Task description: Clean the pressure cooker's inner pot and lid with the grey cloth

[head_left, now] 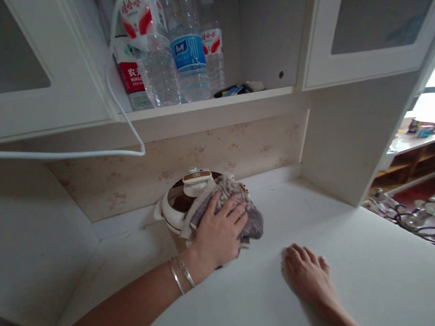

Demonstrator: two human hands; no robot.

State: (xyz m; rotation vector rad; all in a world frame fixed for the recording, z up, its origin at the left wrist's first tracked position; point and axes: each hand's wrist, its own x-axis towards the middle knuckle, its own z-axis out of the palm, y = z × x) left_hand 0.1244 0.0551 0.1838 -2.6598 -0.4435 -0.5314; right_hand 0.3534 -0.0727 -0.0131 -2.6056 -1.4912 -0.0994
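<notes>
A white cooker [174, 222] with a dark, shiny lid and a raised handle [198, 182] stands on the white countertop against the back panel. My left hand [219, 229] presses a grey-brown patterned cloth [251, 218] over the cooker's right and front side, its fingers spread across the fabric. The cloth and hand hide much of the cooker. Two silvery bangles circle my left wrist. Farther right, my right hand [309, 275] rests on the countertop [248, 307] with its fingers curled in. Nothing shows in it, and it stays apart from the cloth and cooker.
Overhead, an open cabinet shelf [208, 104] holds several plastic bottles [188, 52] and small items. A white cable [76, 154] hangs down in front from the upper left. Cabinet doors [373, 0] flank the shelf. Metal ornaments [428, 217] lie beyond the counter's right edge.
</notes>
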